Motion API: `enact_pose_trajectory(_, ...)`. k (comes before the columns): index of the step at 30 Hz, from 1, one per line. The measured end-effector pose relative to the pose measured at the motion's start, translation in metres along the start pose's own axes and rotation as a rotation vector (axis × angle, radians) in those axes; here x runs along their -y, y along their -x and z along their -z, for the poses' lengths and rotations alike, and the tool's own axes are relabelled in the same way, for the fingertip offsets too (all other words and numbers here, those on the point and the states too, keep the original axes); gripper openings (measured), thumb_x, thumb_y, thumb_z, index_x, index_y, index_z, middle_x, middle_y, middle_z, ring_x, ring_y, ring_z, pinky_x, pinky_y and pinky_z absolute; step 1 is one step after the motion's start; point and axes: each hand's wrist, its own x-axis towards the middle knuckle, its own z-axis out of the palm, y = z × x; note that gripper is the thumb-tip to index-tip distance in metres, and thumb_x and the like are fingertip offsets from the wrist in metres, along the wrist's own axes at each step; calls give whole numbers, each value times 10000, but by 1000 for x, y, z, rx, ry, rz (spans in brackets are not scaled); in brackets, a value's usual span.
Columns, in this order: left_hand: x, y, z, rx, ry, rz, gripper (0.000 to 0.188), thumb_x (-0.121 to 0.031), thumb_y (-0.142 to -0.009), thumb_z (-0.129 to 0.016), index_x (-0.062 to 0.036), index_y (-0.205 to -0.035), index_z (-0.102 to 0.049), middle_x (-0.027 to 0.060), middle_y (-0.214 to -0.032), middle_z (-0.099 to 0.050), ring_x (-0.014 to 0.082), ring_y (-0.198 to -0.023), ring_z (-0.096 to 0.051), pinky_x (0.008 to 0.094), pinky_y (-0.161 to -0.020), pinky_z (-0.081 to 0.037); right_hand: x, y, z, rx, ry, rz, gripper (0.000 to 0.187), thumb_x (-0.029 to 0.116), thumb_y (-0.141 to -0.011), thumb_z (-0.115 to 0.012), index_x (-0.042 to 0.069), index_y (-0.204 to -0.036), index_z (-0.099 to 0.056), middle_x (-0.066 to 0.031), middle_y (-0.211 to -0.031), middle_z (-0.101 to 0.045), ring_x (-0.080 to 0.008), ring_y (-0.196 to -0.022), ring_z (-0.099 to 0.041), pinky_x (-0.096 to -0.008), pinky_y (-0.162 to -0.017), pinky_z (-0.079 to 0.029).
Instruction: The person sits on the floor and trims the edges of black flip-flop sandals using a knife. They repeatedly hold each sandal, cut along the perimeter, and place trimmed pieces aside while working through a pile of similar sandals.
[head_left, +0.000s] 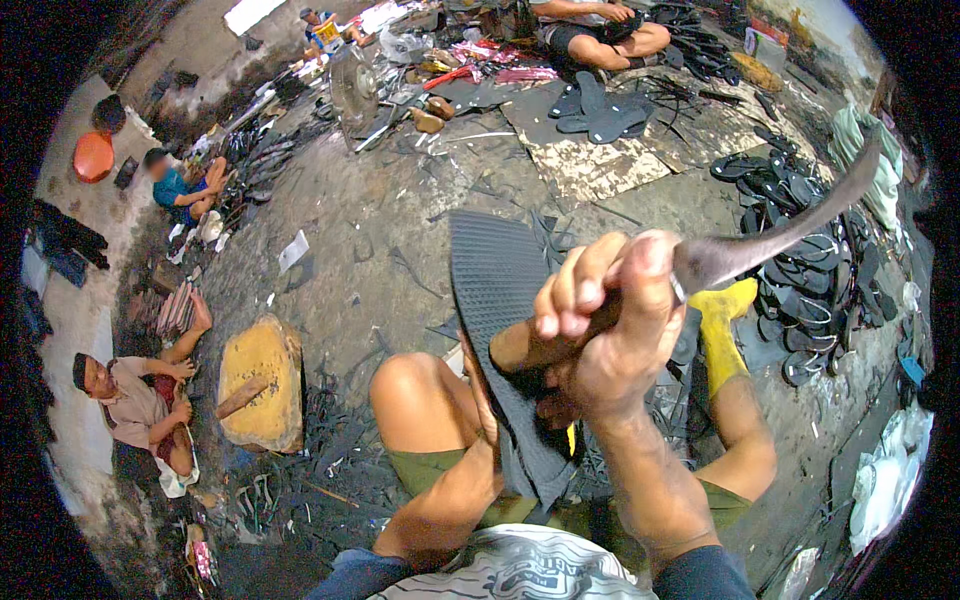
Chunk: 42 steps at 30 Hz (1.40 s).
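My right hand (620, 330) is closed round the handle of a curved knife (790, 225). Its dark blade sweeps up to the right, away from the rubber, and a brown rounded end, apparently the handle's, shows below the fingers. A black textured rubber sole piece (495, 270) stands upright in front of me between my knees. My left hand (484, 400) grips its left edge; most of those fingers are hidden behind the rubber. The right fist overlaps the piece in the picture, and whether it touches the rubber I cannot tell.
Black rubber scraps (350, 440) litter the floor round my legs. A yellow block (262, 385) with a wooden piece on it stands left. Many black sandals (800, 270) are heaped right, beside my yellow-socked foot (725, 320). Several people sit left and far, one near dark soles (600, 110).
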Motion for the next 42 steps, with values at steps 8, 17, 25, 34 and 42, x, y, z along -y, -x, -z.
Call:
enact_pose_trajectory(8,4,-3,1,25,-22,54,1035,-873,-855,-387,-63,-1499,-405,63,-842,-523,181,-616,-469,337,-532,-423,3,18,8,53,17,-38,169,201,-1037,-540,131,-945,-416,-64,-614,-440,-147,-453,-434,-320,-416,-463)
enact_pose_trajectory(17,-33,-28,15,186,-172,-83,1031,-867,-858,-390,-57,-1495,-418,83,-848,-548,206,-630,-501,364,-551,-454,2,33,10,41,-116,59,152,127,-1011,-566,85,-941,-437,-65,-625,-477,-143,-476,-482,-342,-488,-486)
enact_pose_trajectory(25,-35,-32,21,150,-162,-313,988,-837,-884,-383,-58,-1489,-435,93,-827,-568,233,-634,-530,397,-581,-484,2,40,18,105,144,162,226,200,-1034,-560,99,-935,-384,-77,-631,-447,-171,-486,-467,-361,-465,-484)
enact_pose_trajectory(34,-26,-30,45,-31,-126,-402,914,-814,-917,-356,-70,-1432,-486,74,-807,-571,217,-612,-531,387,-567,-477,-10,62,38,68,181,191,195,186,-1015,-586,103,-971,-415,-81,-663,-459,-163,-492,-455,-327,-440,-472)
enact_pose_trajectory(42,-52,-25,40,-593,-469,-431,374,-352,-950,-663,-37,-1151,-639,75,-1027,-695,236,-867,-683,399,-815,-574,55,11,74,-24,889,-355,168,141,-953,-699,52,-1013,-570,-9,-819,-610,-91,-689,-577,-264,-581,-476)
